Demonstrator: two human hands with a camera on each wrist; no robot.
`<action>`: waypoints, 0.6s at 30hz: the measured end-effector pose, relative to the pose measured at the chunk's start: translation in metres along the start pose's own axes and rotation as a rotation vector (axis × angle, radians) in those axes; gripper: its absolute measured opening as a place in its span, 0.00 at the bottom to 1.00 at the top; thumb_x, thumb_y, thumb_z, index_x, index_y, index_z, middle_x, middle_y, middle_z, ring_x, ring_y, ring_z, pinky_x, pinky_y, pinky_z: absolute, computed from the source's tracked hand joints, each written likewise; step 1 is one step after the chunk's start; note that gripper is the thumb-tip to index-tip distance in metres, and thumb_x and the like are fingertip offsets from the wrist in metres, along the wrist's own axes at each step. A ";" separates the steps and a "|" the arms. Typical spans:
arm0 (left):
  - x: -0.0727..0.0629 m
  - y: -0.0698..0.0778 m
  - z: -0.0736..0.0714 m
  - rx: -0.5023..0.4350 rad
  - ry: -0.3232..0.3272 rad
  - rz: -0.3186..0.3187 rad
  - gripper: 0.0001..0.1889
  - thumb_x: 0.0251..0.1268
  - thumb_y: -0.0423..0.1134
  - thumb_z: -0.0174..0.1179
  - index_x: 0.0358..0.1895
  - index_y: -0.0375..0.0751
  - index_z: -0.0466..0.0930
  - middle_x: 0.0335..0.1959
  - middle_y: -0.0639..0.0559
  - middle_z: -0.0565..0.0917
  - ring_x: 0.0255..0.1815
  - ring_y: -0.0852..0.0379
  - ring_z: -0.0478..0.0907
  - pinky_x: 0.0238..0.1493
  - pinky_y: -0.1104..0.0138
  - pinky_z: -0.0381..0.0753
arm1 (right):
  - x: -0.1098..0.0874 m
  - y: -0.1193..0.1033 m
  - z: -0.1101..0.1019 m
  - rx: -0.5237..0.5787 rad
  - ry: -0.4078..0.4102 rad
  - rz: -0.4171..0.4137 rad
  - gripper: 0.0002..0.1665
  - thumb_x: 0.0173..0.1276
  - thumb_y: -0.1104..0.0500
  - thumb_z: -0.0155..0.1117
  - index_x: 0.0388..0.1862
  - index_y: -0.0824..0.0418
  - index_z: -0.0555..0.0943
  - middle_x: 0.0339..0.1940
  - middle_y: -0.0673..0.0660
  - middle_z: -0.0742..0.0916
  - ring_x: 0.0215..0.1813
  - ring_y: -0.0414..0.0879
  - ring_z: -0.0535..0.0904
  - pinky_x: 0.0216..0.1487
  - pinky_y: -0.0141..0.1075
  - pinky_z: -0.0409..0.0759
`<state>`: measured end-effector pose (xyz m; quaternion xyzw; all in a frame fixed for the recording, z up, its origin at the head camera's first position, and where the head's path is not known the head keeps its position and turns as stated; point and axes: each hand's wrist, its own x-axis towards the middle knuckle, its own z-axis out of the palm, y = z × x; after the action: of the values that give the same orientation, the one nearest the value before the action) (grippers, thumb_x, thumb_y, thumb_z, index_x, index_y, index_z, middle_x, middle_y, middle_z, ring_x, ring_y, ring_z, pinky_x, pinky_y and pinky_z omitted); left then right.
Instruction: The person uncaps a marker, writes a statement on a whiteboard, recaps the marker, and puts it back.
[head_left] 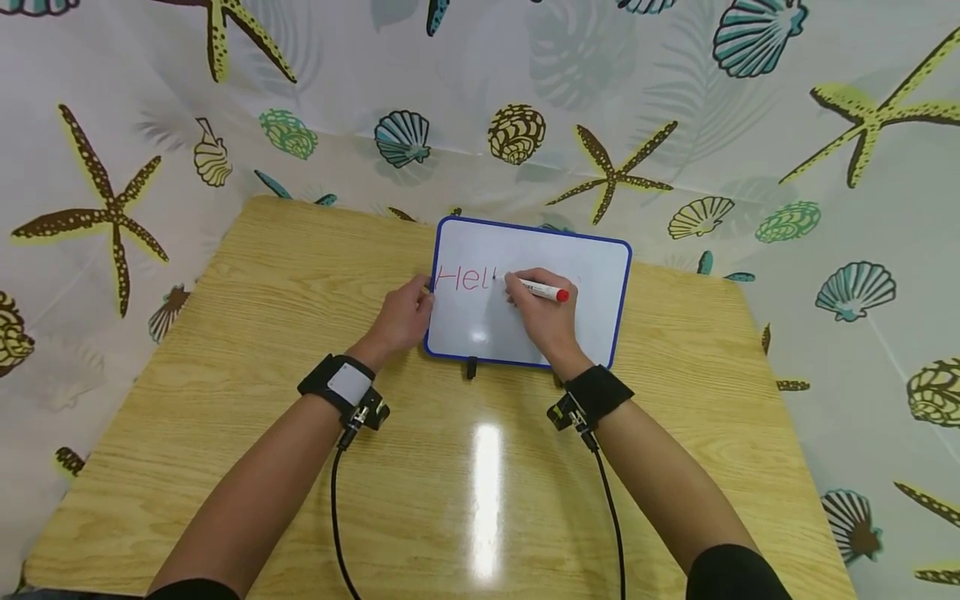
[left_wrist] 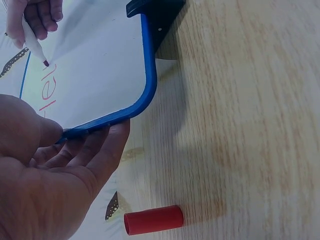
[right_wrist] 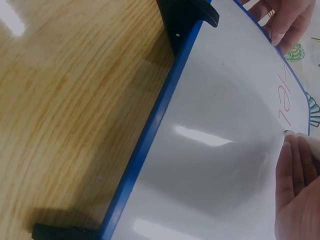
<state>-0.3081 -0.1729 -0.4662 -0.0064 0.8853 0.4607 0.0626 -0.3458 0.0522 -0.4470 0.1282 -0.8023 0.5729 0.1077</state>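
A small whiteboard (head_left: pixel 465 325) with a blue frame leans back on the table, red letters "Hel" (head_left: pixel 461 278) written on its left half. My left hand (head_left: pixel 401 317) grips the board's left edge, thumb at the front and fingers behind the frame, as the left wrist view shows. In my right hand (head_left: pixel 551 315) a white marker (head_left: pixel 543 290) with a red end is pinched between thumb and fingers. The marker's dark tip (left_wrist: pixel 46 63) is at the writing surface, just past the last letter. Part of the marker is hidden by the right fingers.
Black feet (head_left: pixel 471 367) hold up the board's lower edge. A red marker cap (left_wrist: pixel 154 220) lies on the wooden table (head_left: pixel 300 275), left of the board and behind my left hand. A curtain (head_left: pixel 465 75) printed with shells and starfish hangs around the table.
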 end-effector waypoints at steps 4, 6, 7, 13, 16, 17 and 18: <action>0.000 0.000 0.000 0.002 -0.004 -0.004 0.22 0.86 0.39 0.41 0.74 0.35 0.64 0.53 0.36 0.81 0.47 0.44 0.79 0.48 0.55 0.80 | -0.002 -0.001 -0.001 0.001 -0.015 0.018 0.14 0.71 0.56 0.68 0.37 0.67 0.89 0.30 0.58 0.90 0.33 0.54 0.87 0.34 0.34 0.82; 0.000 0.000 0.000 -0.001 -0.006 -0.002 0.22 0.86 0.38 0.40 0.74 0.34 0.64 0.53 0.36 0.81 0.47 0.44 0.79 0.48 0.55 0.80 | -0.003 -0.001 -0.002 -0.005 -0.020 0.027 0.14 0.71 0.55 0.68 0.37 0.67 0.89 0.30 0.58 0.90 0.33 0.54 0.87 0.34 0.34 0.82; 0.000 0.000 0.000 -0.002 -0.006 -0.001 0.22 0.86 0.38 0.40 0.74 0.34 0.64 0.53 0.36 0.81 0.47 0.44 0.79 0.48 0.55 0.80 | -0.004 -0.001 -0.002 -0.003 -0.021 0.030 0.14 0.71 0.55 0.68 0.37 0.67 0.89 0.30 0.58 0.90 0.33 0.54 0.87 0.34 0.34 0.82; 0.000 0.000 -0.001 -0.002 -0.008 -0.004 0.21 0.86 0.39 0.41 0.73 0.34 0.64 0.54 0.35 0.81 0.48 0.44 0.79 0.50 0.54 0.80 | -0.007 0.001 -0.001 0.006 -0.035 0.051 0.13 0.70 0.56 0.69 0.37 0.67 0.89 0.31 0.61 0.90 0.33 0.55 0.87 0.34 0.33 0.81; 0.000 0.001 -0.001 -0.002 -0.009 -0.005 0.21 0.86 0.38 0.41 0.73 0.34 0.64 0.55 0.35 0.80 0.49 0.43 0.79 0.50 0.54 0.80 | -0.008 0.001 -0.001 0.009 -0.041 0.054 0.12 0.70 0.56 0.70 0.36 0.67 0.89 0.31 0.62 0.90 0.34 0.57 0.87 0.34 0.33 0.81; 0.000 0.001 -0.001 -0.003 -0.009 -0.004 0.21 0.86 0.38 0.41 0.73 0.34 0.64 0.55 0.35 0.80 0.49 0.43 0.79 0.50 0.54 0.80 | -0.008 0.002 -0.001 0.007 -0.041 0.052 0.12 0.70 0.57 0.70 0.36 0.67 0.89 0.31 0.62 0.90 0.33 0.57 0.87 0.33 0.33 0.81; 0.000 0.001 -0.001 -0.004 -0.009 -0.003 0.21 0.86 0.38 0.41 0.73 0.34 0.64 0.54 0.35 0.80 0.49 0.43 0.79 0.50 0.54 0.79 | -0.008 0.002 -0.001 0.007 -0.042 0.053 0.12 0.70 0.57 0.70 0.36 0.67 0.90 0.30 0.61 0.90 0.33 0.56 0.87 0.33 0.33 0.81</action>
<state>-0.3082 -0.1735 -0.4649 -0.0056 0.8842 0.4622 0.0672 -0.3385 0.0545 -0.4506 0.1192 -0.8056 0.5754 0.0754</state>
